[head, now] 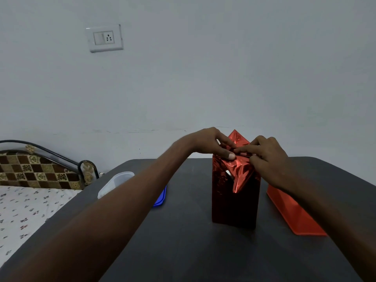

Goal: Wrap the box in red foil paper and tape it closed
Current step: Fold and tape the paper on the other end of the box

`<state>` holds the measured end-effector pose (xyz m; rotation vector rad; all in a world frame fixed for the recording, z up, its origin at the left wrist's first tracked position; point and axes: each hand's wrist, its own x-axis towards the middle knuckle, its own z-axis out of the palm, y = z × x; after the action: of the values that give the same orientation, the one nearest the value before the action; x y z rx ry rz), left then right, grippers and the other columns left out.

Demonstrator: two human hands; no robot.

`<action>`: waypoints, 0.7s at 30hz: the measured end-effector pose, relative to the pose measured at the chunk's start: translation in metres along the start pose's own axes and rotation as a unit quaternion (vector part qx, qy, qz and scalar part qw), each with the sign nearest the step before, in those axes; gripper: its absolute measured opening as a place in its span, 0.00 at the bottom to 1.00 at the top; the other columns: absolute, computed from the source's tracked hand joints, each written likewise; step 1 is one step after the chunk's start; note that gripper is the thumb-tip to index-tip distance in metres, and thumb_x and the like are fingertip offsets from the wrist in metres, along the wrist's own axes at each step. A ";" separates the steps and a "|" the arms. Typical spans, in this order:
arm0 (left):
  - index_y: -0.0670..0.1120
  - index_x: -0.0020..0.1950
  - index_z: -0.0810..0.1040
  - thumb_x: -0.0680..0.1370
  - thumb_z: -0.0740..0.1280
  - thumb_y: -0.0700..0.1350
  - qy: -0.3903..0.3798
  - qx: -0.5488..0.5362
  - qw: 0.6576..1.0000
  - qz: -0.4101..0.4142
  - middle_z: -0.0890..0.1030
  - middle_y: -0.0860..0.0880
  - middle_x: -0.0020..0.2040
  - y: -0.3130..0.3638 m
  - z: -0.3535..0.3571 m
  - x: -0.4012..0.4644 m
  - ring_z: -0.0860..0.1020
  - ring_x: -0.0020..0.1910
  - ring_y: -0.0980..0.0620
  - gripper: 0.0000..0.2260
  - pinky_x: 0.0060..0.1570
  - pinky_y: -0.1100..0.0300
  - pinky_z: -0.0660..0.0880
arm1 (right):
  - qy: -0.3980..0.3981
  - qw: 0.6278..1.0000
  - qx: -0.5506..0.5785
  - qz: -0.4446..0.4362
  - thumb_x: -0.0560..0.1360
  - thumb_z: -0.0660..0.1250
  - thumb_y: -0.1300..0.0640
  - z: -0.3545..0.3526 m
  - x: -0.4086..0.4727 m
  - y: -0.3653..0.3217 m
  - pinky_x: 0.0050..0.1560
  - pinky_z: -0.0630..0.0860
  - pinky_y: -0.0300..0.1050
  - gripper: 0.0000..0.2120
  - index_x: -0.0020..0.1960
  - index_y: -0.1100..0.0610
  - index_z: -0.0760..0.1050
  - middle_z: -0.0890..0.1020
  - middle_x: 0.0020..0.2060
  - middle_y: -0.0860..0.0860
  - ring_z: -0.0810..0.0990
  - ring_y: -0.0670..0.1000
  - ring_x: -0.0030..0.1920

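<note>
A tall box (pixel 234 202) stands upright on the dark table (pixel 183 241), its sides covered in shiny red foil paper (pixel 241 171). At its top end the foil is folded into flaps; one pointed flap sticks up behind and another hangs down the near face. My left hand (pixel 211 143) holds the foil at the top, thumb pressing on the fold. From the right, my right hand (pixel 268 155) pinches the foil at the same top edge. No tape shows in this view.
A flat red sheet (pixel 295 212) lies on the table right of the box. A clear plastic container (pixel 114 184) and a blue lid (pixel 160 197) sit to the left, partly behind my left forearm. A bed (pixel 30 210) borders the table's left side.
</note>
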<state>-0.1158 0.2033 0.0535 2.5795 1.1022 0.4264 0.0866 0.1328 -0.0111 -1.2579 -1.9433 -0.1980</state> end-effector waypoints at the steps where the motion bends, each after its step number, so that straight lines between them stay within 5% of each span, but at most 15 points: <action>1: 0.53 0.62 0.83 0.73 0.76 0.53 -0.007 -0.002 1.000 -0.001 0.80 0.65 0.37 0.001 -0.001 0.000 0.78 0.38 0.70 0.18 0.49 0.64 0.69 | 0.003 1.000 -0.001 0.000 0.70 0.52 0.55 0.000 0.000 0.000 0.46 0.59 0.30 0.27 0.60 0.47 0.83 0.75 0.45 0.51 0.68 0.51 0.50; 3: 0.51 0.63 0.82 0.74 0.75 0.51 -0.017 -0.004 1.000 -0.004 0.80 0.63 0.32 0.005 -0.003 -0.002 0.77 0.42 0.63 0.18 0.46 0.62 0.69 | 0.008 1.000 -0.004 -0.002 0.70 0.52 0.56 0.002 -0.002 0.000 0.45 0.61 0.34 0.26 0.60 0.47 0.83 0.76 0.45 0.51 0.68 0.52 0.50; 8: 0.51 0.65 0.81 0.74 0.75 0.50 -0.029 -0.005 1.000 0.001 0.72 0.63 0.44 0.011 -0.006 -0.006 0.68 0.47 0.62 0.19 0.41 0.64 0.68 | 0.018 1.000 -0.007 0.003 0.71 0.52 0.55 0.003 -0.005 -0.003 0.47 0.59 0.29 0.27 0.61 0.47 0.83 0.76 0.46 0.51 0.67 0.51 0.51; 11: 0.52 0.65 0.81 0.73 0.76 0.50 -0.026 -0.014 0.999 -0.014 0.74 0.61 0.45 0.009 -0.005 -0.006 0.69 0.48 0.64 0.20 0.49 0.58 0.71 | 0.024 1.000 0.001 0.003 0.71 0.51 0.53 0.004 -0.005 -0.006 0.46 0.60 0.31 0.27 0.60 0.47 0.83 0.76 0.46 0.51 0.67 0.51 0.51; 13: 0.52 0.65 0.81 0.73 0.76 0.50 -0.031 -0.024 0.999 -0.018 0.79 0.53 0.44 0.008 -0.004 -0.005 0.75 0.44 0.67 0.20 0.53 0.56 0.73 | 0.023 1.000 0.004 0.007 0.71 0.51 0.53 0.004 -0.006 -0.007 0.46 0.61 0.38 0.27 0.60 0.47 0.83 0.75 0.46 0.51 0.66 0.51 0.51; 16: 0.55 0.64 0.81 0.72 0.77 0.50 -0.032 -0.036 0.999 -0.019 0.79 0.58 0.47 0.008 -0.003 -0.003 0.75 0.31 0.72 0.21 0.44 0.67 0.67 | 0.027 1.000 0.001 0.013 0.72 0.52 0.55 0.004 -0.008 -0.009 0.49 0.62 0.41 0.26 0.61 0.48 0.82 0.75 0.46 0.51 0.65 0.50 0.51; 21: 0.55 0.64 0.81 0.72 0.77 0.51 -0.029 -0.035 0.999 -0.030 0.78 0.59 0.46 0.008 -0.002 -0.006 0.74 0.32 0.72 0.21 0.43 0.67 0.66 | 0.018 0.999 0.004 0.029 0.72 0.51 0.55 0.004 -0.008 -0.010 0.48 0.62 0.40 0.26 0.61 0.48 0.82 0.76 0.47 0.50 0.66 0.51 0.52</action>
<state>-0.1152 0.1938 0.0578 2.4764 1.1214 0.3668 0.0783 0.1243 -0.0168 -1.2957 -1.8728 -0.1829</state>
